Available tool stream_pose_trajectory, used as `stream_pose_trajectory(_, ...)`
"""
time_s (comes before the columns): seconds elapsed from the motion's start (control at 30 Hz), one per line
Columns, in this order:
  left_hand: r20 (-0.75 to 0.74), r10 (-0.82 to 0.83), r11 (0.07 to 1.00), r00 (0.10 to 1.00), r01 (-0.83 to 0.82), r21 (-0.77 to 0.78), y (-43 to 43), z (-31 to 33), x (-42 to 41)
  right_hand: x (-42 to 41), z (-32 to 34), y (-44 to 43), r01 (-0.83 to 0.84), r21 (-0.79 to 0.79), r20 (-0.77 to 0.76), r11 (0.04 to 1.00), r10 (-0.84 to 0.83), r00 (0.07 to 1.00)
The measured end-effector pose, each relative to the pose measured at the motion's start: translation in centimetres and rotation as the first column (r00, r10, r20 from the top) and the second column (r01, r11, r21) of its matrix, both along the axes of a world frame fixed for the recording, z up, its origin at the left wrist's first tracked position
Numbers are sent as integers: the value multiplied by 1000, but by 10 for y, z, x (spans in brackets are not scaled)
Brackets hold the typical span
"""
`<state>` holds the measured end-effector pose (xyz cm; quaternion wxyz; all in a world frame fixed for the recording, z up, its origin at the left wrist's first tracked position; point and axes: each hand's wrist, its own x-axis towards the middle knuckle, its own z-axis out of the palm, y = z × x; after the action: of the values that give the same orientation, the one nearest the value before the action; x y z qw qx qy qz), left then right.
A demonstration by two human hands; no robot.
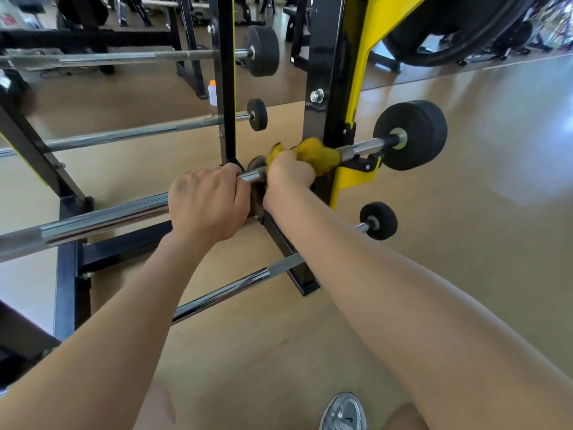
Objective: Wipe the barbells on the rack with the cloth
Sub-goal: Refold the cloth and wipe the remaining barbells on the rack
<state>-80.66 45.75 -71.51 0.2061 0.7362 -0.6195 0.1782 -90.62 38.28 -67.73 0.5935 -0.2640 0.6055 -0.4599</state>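
The tan floor is smooth and faintly glossy. On it stands the rack, square black steel posts with yellow brackets. Across the rack lies the upper barbell, a round chrome shaft, knurled at its near end, with a thick matte-black disc at the far end. A thinner lower barbell sits beneath it. The left grip is curled fully round the chrome shaft. Just beside it, the right grip is closed on the cloth, a soft, crumpled yellow rag bunched against the shaft next to the rack post. A silver mesh shoe shows at the bottom edge.
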Motion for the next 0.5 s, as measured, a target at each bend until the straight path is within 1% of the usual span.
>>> stream_pose_trajectory(0.1, -11, -28, 999, 1000, 28, -28, 2, -1, 1, 5, -9, 5, -172, 140, 108, 975, 158, 982)
stream_pose_trajectory(0.2, -10, -40, 998, 999, 39, -48, 1, -3, 2, -1, -6, -9, -232, 131, 69, 964, 225, 972)
stream_pose_trajectory(0.27, -3, -35, 999, 999, 34, -40, 0, -5, 2, -1, -25, -50, -227, 93, 34, 969, 225, 974)
stream_pose_trajectory(0.3, -2, -36, 999, 999, 36, -39, 0, -5, 3, -1, -27, -59, -197, 35, -42, 980, 198, 979)
stream_pose_trajectory(0.33, -2, -42, 998, 999, 41, -40, 0, -5, 4, -4, -21, -56, -128, 21, 22, 992, 127, 992)
stream_pose_trajectory(0.37, 0, -47, 998, 999, 47, -38, 0, -6, 5, -10, -10, -47, -20, 34, 62, 999, 18, 998)
stream_pose_trajectory(0.4, 6, -54, 998, 999, 54, -36, 0, -7, 5, -18, -5, -41, 47, 89, 116, 995, -57, 992)
stream_pose_trajectory(0.47, 17, -56, 998, 998, 57, -37, 2, -6, 6, -35, 2, -39, 130, 47, 50, 990, -133, 990)
stream_pose_trajectory(0.5, 20, -51, 998, 998, 52, -36, 3, -5, 6, -40, 1, -43, 142, 6, 79, 990, -142, 987)
